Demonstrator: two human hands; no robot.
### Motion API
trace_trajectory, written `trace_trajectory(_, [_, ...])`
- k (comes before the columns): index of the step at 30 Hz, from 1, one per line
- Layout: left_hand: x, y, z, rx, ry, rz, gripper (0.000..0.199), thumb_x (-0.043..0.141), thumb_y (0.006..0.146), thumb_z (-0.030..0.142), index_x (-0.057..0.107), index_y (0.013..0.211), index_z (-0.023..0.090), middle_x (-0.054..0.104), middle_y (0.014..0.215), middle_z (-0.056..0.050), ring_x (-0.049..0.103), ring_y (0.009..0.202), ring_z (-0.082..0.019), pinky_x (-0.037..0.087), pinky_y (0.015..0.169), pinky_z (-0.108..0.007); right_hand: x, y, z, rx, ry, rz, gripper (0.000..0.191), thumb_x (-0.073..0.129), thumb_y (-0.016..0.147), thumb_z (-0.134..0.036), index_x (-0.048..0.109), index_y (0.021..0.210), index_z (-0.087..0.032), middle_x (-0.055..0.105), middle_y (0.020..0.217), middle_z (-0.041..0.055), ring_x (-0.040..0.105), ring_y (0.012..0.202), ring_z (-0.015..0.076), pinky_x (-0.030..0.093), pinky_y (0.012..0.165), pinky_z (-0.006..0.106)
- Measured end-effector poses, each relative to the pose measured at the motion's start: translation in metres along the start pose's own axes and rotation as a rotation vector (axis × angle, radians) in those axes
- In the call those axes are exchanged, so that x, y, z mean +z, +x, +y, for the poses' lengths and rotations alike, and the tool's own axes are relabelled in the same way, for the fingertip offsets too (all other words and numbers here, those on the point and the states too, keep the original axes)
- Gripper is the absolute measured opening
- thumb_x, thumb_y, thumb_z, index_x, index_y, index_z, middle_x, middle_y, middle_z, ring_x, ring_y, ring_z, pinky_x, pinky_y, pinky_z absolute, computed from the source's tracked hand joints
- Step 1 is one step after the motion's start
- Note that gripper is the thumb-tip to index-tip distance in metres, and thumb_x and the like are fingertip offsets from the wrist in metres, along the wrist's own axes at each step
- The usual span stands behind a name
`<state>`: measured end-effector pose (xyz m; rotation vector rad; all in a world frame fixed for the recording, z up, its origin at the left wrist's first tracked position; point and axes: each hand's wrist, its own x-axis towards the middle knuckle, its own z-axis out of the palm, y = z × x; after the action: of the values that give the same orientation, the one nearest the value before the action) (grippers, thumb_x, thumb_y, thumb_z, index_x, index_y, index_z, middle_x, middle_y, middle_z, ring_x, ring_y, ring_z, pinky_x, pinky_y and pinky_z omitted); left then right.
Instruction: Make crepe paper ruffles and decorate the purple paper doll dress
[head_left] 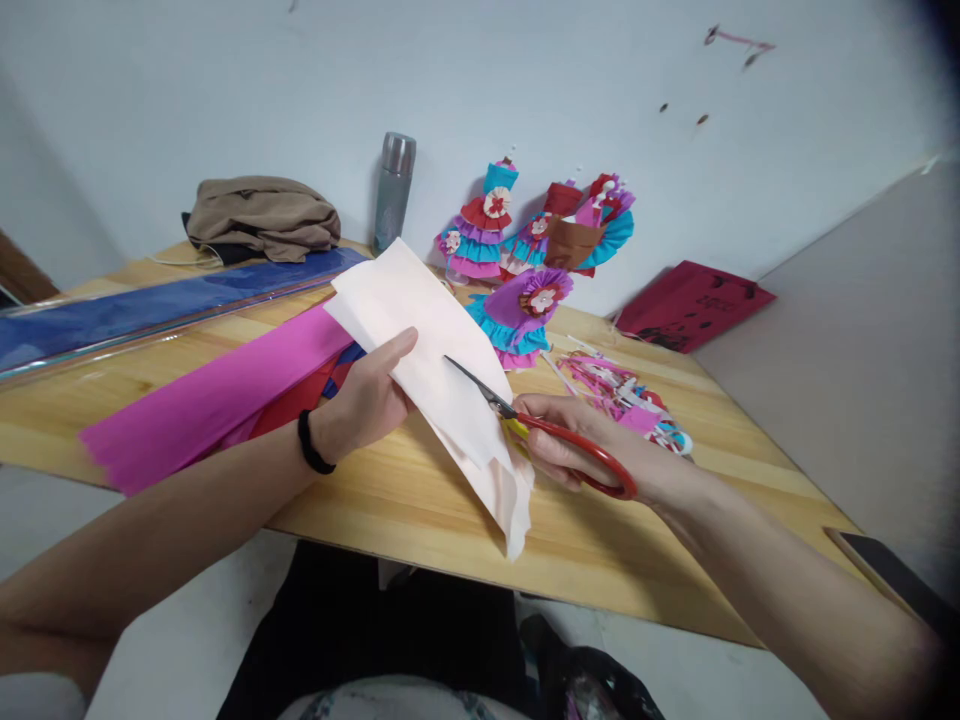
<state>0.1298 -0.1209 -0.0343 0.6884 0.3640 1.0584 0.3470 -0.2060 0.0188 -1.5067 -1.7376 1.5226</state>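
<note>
My left hand (375,390), with a black band on its wrist, grips a folded sheet of pale cream crepe paper (420,310), thumb on top. The paper is held up off the table, and its lower end hangs down crumpled. My right hand (559,440) is closed around red-handled scissors (577,450). One dark blade lies across the face of the paper; the other blade is hidden, so I cannot tell how wide they are apart. A bit of yellow shows beside the right fingers. Under the left hand's side lies a strip of pink crepe paper (225,390).
Small ruffled paper dresses (487,225) stand at the wall beside a grey flask (394,190). Paper scraps (622,395) lie to the right, near a dark red bag (690,305). Brown cloth (262,215) and blue wrapped sheets (172,305) are back left; a phone (892,575) lies at the right edge.
</note>
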Motion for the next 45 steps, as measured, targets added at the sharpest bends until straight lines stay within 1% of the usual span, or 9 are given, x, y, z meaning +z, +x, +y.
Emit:
trace_trajectory(4, [0.002, -0.001, 0.000, -0.001, -0.015, 0.001, 0.036, 0.070, 0.084, 0.035, 0.070, 0.115, 0.018, 0.072, 0.130, -0.008, 0.044, 0.146, -0.034, 0.032, 0.125, -0.052, -0.003, -0.001, 0.002, -0.059, -0.051, -0.065, 0.060, 0.066, 0.078, -0.078, 0.046, 0.082, -0.021, 0.048, 0.059, -0.0057, 0.040, 0.049, 0.0084, 0.027, 0.046, 0.023])
trace_trajectory(10, [0.003, -0.001, 0.000, 0.007, -0.034, 0.015, 0.034, 0.072, 0.082, 0.032, 0.071, 0.113, 0.017, 0.073, 0.127, -0.009, 0.048, 0.143, -0.034, 0.034, 0.124, -0.053, -0.004, 0.000, 0.002, -0.135, -0.063, -0.098, 0.056, 0.054, 0.089, -0.076, 0.047, 0.085, -0.021, 0.047, 0.061, -0.0057, 0.040, 0.049, 0.0080, 0.029, 0.048, 0.024])
trace_trajectory(17, [0.001, -0.001, -0.001, -0.037, -0.022, -0.012, 0.038, 0.072, 0.083, 0.033, 0.070, 0.117, 0.016, 0.073, 0.127, -0.010, 0.051, 0.140, -0.035, 0.034, 0.123, -0.053, -0.002, 0.004, -0.009, -0.110, -0.053, -0.100, 0.055, 0.062, 0.084, -0.075, 0.045, 0.083, -0.022, 0.046, 0.061, -0.0056, 0.040, 0.050, 0.0089, 0.030, 0.049, 0.025])
trace_trajectory(22, [0.000, -0.001, -0.001, -0.016, 0.003, -0.045, 0.044, 0.070, 0.084, 0.033, 0.067, 0.125, 0.016, 0.074, 0.126, -0.010, 0.053, 0.138, -0.034, 0.034, 0.123, -0.053, 0.000, 0.006, -0.012, -0.117, -0.048, -0.089, 0.056, 0.064, 0.083, -0.074, 0.045, 0.082, -0.022, 0.046, 0.059, -0.0062, 0.040, 0.048, 0.0085, 0.030, 0.048, 0.024])
trace_trajectory(26, [0.000, -0.002, -0.001, -0.027, 0.011, -0.074, 0.050, 0.070, 0.085, 0.034, 0.065, 0.130, 0.015, 0.073, 0.127, -0.011, 0.053, 0.138, -0.034, 0.033, 0.124, -0.053, 0.004, 0.006, -0.013, -0.092, -0.024, -0.044, 0.056, 0.066, 0.080, -0.074, 0.044, 0.078, -0.022, 0.044, 0.052, -0.0076, 0.036, 0.043, 0.0070, 0.027, 0.044, 0.023])
trace_trajectory(33, [-0.003, 0.000, -0.001, 0.016, -0.013, -0.093, 0.054, 0.075, 0.082, 0.038, 0.065, 0.132, 0.019, 0.071, 0.131, -0.009, 0.048, 0.143, -0.034, 0.032, 0.124, -0.053, 0.001, 0.014, 0.005, -0.060, 0.027, -0.020, 0.051, 0.073, 0.077, -0.064, 0.043, 0.080, -0.024, 0.038, 0.047, -0.0119, 0.028, 0.034, 0.0048, 0.017, 0.035, 0.020])
trace_trajectory(36, [-0.005, 0.002, -0.002, 0.037, -0.030, -0.080, 0.053, 0.076, 0.081, 0.037, 0.066, 0.131, 0.021, 0.071, 0.132, -0.006, 0.047, 0.144, -0.035, 0.031, 0.125, -0.052, 0.002, 0.013, 0.003, -0.054, 0.003, -0.002, 0.054, 0.074, 0.074, -0.068, 0.044, 0.080, -0.023, 0.039, 0.047, -0.0115, 0.028, 0.035, 0.0045, 0.016, 0.035, 0.020])
trace_trajectory(39, [-0.008, 0.003, -0.001, 0.012, -0.022, -0.075, 0.049, 0.074, 0.083, 0.035, 0.067, 0.129, 0.021, 0.072, 0.130, -0.006, 0.047, 0.144, -0.034, 0.032, 0.124, -0.051, 0.004, 0.010, -0.003, -0.035, -0.002, 0.004, 0.056, 0.072, 0.074, -0.071, 0.045, 0.081, -0.022, 0.039, 0.047, -0.0111, 0.028, 0.036, 0.0047, 0.015, 0.037, 0.021])
trace_trajectory(45, [-0.002, 0.000, 0.001, 0.012, -0.002, -0.071, 0.041, 0.076, 0.080, 0.031, 0.072, 0.120, 0.019, 0.075, 0.122, -0.007, 0.052, 0.139, -0.034, 0.035, 0.122, -0.049, 0.001, 0.004, -0.007, -0.095, -0.028, -0.067, 0.056, 0.065, 0.081, -0.074, 0.048, 0.083, -0.021, 0.046, 0.055, -0.0073, 0.038, 0.044, 0.0063, 0.027, 0.045, 0.022])
